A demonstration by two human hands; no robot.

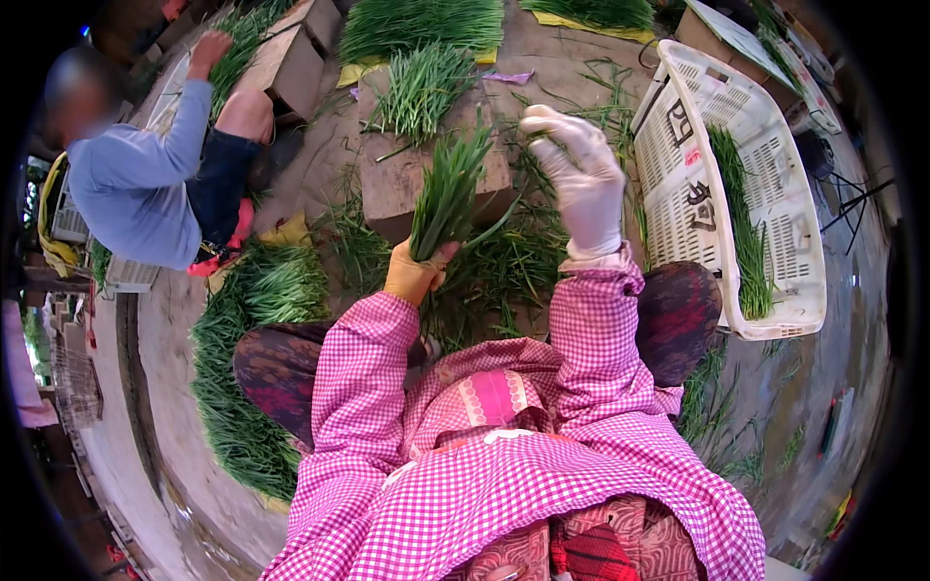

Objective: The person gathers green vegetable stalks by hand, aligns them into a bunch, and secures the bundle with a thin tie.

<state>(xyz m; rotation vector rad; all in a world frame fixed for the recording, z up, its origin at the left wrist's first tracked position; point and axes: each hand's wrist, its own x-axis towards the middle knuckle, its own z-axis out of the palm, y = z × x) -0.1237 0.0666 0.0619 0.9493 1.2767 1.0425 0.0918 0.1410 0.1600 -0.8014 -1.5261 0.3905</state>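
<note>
My left hand [417, 274], in a yellowish-orange glove, is closed around the base of a bunch of green chives [451, 189]. The leaves point up and away from me, in front of a low wooden block [395, 189]. Another pile of chives [418, 92] lies on top of that block. To the right, my right hand [581, 184] is raised in a white glove. Its fingers are partly bent and apart, with nothing seen in them. Loose chive leaves [494, 290] litter the floor between my knees.
A white plastic crate [712, 228] at the right holds some chives. A large chive heap [242, 387] lies by my left knee, and more bundles [421, 27] sit on yellow sheets at the far side. At the left, another person [145, 179] sits beside cardboard boxes [291, 63].
</note>
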